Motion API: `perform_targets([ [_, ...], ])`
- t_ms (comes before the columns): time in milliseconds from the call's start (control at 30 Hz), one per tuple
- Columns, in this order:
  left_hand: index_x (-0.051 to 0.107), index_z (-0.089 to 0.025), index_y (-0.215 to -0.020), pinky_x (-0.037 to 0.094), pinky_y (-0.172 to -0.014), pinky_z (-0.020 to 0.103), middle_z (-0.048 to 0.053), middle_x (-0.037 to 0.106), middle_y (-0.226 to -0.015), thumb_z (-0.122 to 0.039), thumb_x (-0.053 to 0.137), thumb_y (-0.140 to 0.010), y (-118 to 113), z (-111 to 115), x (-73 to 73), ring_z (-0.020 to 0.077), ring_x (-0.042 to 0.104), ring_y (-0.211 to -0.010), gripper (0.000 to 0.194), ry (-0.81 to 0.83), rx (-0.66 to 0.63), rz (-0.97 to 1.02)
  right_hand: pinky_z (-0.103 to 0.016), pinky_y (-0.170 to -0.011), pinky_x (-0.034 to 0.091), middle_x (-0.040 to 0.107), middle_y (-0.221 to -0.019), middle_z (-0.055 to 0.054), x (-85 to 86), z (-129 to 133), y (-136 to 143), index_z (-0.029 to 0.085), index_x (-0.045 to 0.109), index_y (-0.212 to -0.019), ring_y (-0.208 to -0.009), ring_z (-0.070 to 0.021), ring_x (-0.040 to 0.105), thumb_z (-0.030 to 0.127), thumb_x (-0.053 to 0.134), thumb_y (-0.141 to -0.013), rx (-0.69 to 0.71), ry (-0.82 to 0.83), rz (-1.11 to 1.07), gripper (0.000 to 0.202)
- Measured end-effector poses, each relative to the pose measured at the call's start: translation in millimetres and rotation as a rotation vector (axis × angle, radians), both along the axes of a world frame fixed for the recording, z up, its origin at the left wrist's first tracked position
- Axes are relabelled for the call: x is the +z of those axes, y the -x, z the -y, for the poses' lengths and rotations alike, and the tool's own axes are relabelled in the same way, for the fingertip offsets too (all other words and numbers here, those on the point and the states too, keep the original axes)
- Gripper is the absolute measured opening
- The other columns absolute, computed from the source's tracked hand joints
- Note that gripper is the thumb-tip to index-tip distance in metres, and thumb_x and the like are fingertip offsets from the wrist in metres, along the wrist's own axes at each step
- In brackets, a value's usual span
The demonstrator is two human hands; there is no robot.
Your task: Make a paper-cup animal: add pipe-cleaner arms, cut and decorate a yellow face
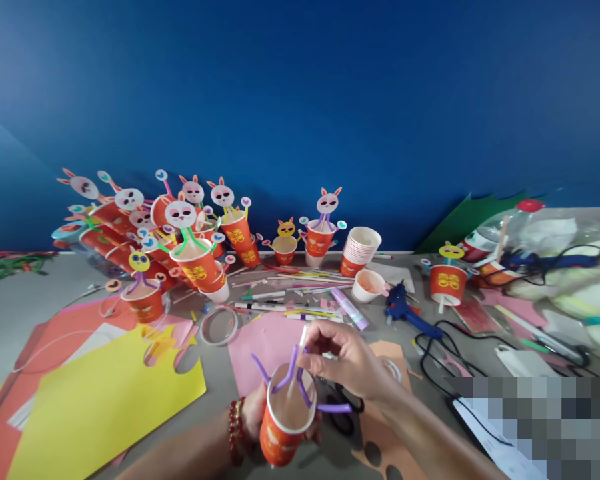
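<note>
Your L hand [255,408], w/ red bead bracelets [236,430] at the wrist, has its fingers wrapped round a red paper cup [280,445], held up off the grey table [217,383] nr you, mouth tipped your way. Your R hand [347,360] is above the cup's far R rim, thumb & fingertips pinching a white straw [305,335] that runs down into the cup. Purple straws [293,365], bent, stand in & around the mouth: one pokes up L, one sticks out R past the rim, others rise nr your R fingertips. There's a small white tip under the cup's base, prob. the straw's end, but it's too small to be sure. Behind your hands, a pink sheet [245,343] lies flat w/ a clear tape roll [219,325] just L of it; the big yellow sheet [115,400] is farther L. A cut-out peach sheet [383,427] sits partly under your R forearm. Past the pink sheet: pens [260,307] & a purple glue stick [349,309], then a cup stack [361,250] nr the blue wall [300,113]. The blue glue gun [415,317] is R of the glue stick. Rabbit-faced cups [195,263] crowd back L; a yellow-faced cup [447,283] stands apart, back R.
</note>
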State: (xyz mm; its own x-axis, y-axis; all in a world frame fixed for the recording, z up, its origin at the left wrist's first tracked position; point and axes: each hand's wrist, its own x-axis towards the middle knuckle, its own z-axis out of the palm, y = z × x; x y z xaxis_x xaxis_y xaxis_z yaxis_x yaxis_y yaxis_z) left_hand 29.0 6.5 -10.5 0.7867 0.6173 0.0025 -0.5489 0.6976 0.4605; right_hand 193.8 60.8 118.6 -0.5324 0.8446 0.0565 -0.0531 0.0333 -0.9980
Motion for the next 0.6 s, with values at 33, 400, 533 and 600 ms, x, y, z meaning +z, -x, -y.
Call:
perform_targets([
  [33,0.069,-0.011,-0.088,0.047,-0.068,0.034,0.008,0.065,-0.068,-0.069,0.050,-0.085,0,0,-0.7,0.0174,0.058,-0.060,0.060,-0.002,0.002,0.017,-0.021,-0.055,0.036,0.055,-0.067,0.003,0.0,0,0,0.017,0.061,-0.076,-0.059,-0.0091,0.047,0.033,0.080,-0.078,0.004,-0.009,0.006,0.025],
  [400,0.067,-0.009,-0.085,0.047,-0.071,0.033,0.007,0.066,-0.072,-0.059,0.063,-0.080,1,-1,-4.2,0.0166,0.060,-0.063,0.050,0.025,-0.029,0.057,-0.022,-0.058,0.039,0.057,-0.071,0.002,0.4,-1,-2,0.017,0.062,-0.080,-0.062,-0.0111,0.050,0.040,0.076,-0.081,0.062,-0.040,0.058,0.028],
  [533,0.068,-0.010,-0.082,0.048,-0.071,0.034,0.007,0.066,-0.071,-0.063,0.064,-0.077,3,-2,0.8,0.0170,0.060,-0.062,0.054,0.048,-0.047,0.045,-0.024,-0.062,0.042,0.058,-0.074,0.001,3.7,-5,-3,0.017,0.063,-0.082,-0.067,-0.0130,0.052,0.048,0.077,-0.078,0.130,-0.082,0.120,0.034],
  [600,0.069,-0.012,-0.082,0.048,-0.071,0.034,0.006,0.065,-0.069,-0.065,0.061,-0.079,4,-3,4.2,0.0163,0.060,-0.061,0.054,0.054,-0.057,0.041,-0.024,-0.062,0.042,0.058,-0.074,0.001,4.3,-7,-3,0.017,0.064,-0.082,-0.067,-0.0130,0.051,0.052,0.077,-0.077,0.153,-0.082,0.124,0.037],
])
